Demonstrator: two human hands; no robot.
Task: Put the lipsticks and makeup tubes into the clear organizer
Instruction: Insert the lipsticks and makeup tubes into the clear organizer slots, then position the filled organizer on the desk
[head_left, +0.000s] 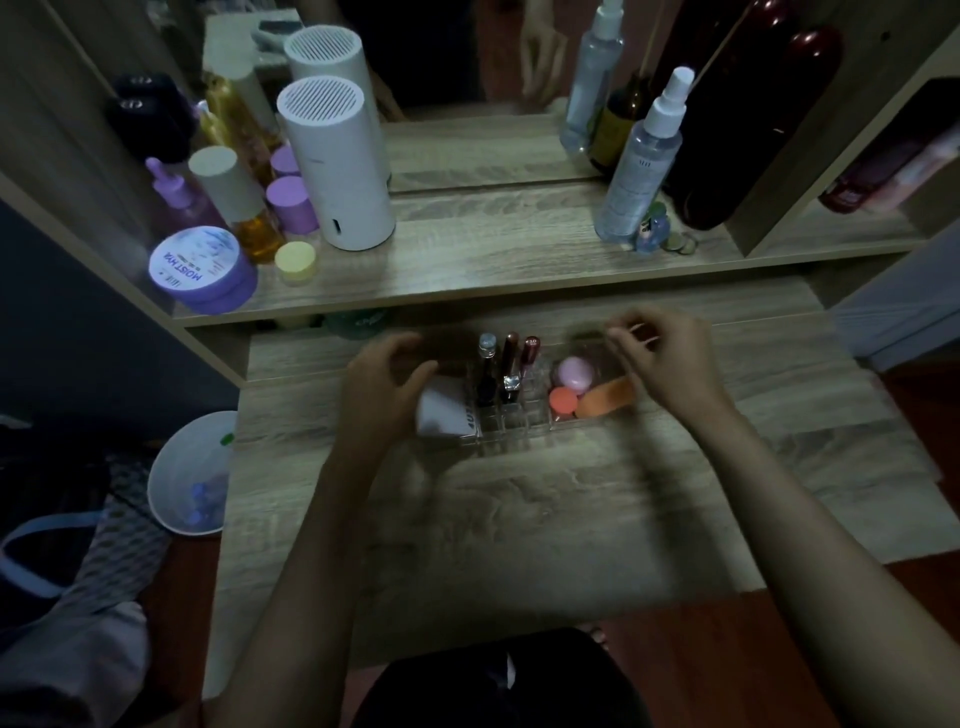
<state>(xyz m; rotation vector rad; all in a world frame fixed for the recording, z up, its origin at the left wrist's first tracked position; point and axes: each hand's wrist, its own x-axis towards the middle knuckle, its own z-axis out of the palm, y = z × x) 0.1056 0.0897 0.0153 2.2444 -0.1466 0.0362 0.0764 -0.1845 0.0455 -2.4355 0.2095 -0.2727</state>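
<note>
The clear organizer (511, 441) sits on the wooden table, between my hands. Three lipstick tubes stand upright in its slots: one with a clear cap (487, 371), one brown (510, 366), one dark red (530, 356). Its right section holds a pink round item (575, 373), an orange round item (563, 402) and an orange tube (605, 397). A white tube (441, 413) lies in its left end. My left hand (382, 389) hovers over the white tube with curled, parted fingers. My right hand (665, 358) is blurred above the right end, fingertips pinched; whether it holds anything is unclear.
A raised shelf (519, 270) behind carries a purple jar (200, 270), bottles, a white cylinder (337, 166), spray bottles (644, 161) and a mirror. A white bin (189, 473) stands on the floor at left. Bare table (519, 519) lies in front of the organizer.
</note>
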